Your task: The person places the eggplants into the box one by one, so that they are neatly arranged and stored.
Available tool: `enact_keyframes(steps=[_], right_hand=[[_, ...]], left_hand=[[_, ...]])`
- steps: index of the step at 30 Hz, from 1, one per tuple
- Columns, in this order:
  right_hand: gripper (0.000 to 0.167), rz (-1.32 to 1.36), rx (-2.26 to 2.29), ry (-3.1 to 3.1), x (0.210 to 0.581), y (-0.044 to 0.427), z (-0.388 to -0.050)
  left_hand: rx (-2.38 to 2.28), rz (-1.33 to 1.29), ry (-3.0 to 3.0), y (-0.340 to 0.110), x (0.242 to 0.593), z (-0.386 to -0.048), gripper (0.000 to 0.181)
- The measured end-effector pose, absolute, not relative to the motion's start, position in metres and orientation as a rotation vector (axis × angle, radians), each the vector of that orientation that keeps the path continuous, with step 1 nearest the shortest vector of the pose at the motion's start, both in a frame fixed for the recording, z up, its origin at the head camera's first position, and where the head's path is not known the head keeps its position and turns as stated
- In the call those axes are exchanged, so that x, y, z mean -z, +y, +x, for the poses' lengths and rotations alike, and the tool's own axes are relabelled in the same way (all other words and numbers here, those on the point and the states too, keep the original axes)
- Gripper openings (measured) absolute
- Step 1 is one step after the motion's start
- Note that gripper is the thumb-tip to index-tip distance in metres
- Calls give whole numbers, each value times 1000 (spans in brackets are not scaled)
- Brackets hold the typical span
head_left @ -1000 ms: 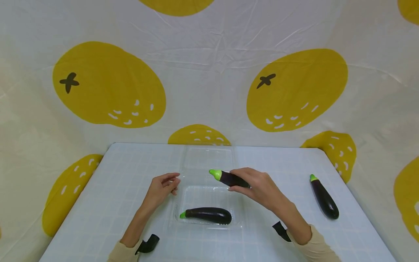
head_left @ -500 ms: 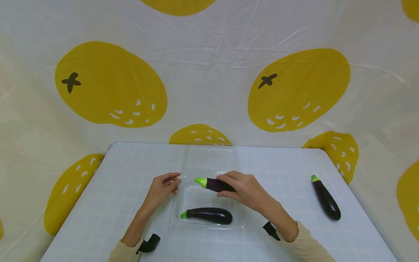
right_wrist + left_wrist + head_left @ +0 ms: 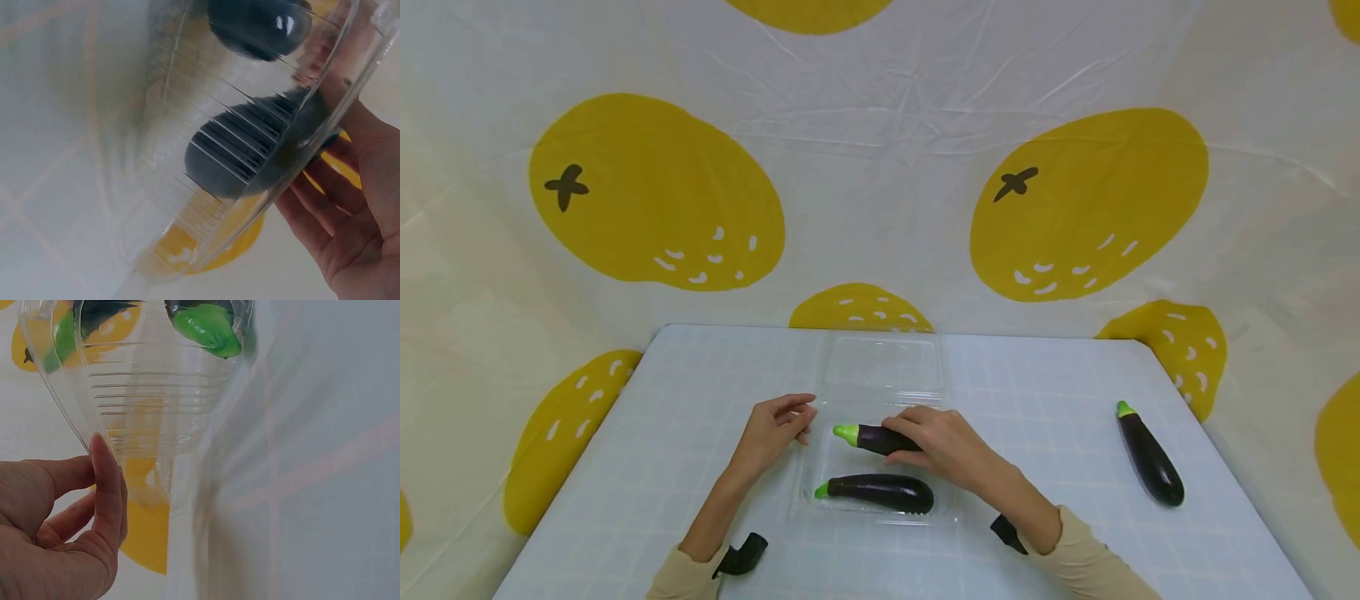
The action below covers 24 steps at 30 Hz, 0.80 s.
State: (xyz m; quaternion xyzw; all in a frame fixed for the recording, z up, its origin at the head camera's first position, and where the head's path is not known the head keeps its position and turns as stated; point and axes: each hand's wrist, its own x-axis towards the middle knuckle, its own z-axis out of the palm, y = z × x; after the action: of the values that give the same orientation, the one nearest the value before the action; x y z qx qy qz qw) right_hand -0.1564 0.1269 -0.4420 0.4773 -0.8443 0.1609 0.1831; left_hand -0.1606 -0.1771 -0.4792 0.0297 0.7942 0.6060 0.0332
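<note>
My right hand (image 3: 951, 446) grips an eggplant (image 3: 872, 438) by its thick end, low over the back part of the clear tray (image 3: 808, 479), green tip to the left. Just in front of it a second eggplant (image 3: 880, 492) lies in the tray. Through the ribbed plastic wall, the right wrist view shows the dark held eggplant (image 3: 231, 153) beside my right hand (image 3: 369, 212). At the tray's left rear edge is my left hand (image 3: 772, 433), holding nothing; in the left wrist view the fingers of this hand (image 3: 69, 525) are loosely bent at the rim.
Behind the tray lies its clear lid (image 3: 883, 362), flat on the table (image 3: 722, 367). A third eggplant (image 3: 1152, 457) rests far to the right. A cloth with large yellow fruit prints (image 3: 880, 192) hangs behind the table.
My right hand has carried its eggplant left and down, from above the tray's right rear side into the tray area. The left hand has stayed in place.
</note>
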Motion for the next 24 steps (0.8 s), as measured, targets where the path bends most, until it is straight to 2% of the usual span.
enact_keyframes(steps=[24], right_hand=[[36, 1402, -392, -2554, 460, 117, -158]], left_hand=[[-1885, 118, 2432, -178, 477, -159, 39]])
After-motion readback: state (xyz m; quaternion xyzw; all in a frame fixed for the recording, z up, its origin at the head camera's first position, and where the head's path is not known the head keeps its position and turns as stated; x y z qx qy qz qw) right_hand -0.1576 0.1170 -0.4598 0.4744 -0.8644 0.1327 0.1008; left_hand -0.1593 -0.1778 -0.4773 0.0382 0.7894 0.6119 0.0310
